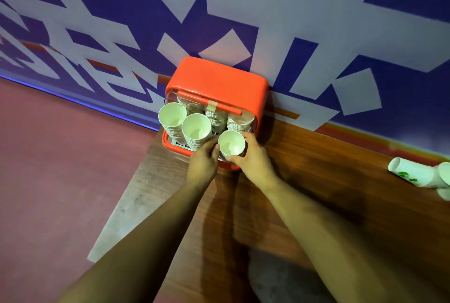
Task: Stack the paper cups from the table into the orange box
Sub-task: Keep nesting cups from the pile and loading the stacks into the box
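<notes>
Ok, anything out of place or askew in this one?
Yes. At the far right of the table, a few paper cups lie tipped on their sides, not upright. A beige tape strip sits on the bar of the orange box, like a repair. The cup in the right hand looks intact.

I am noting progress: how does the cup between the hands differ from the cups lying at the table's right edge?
The held cup stands upright, mouth up, at the orange box; the table cups lie on their sides. The right hand grips the held cup, the left hand beside it; no hand touches the table cups. Both are white paper.
</notes>
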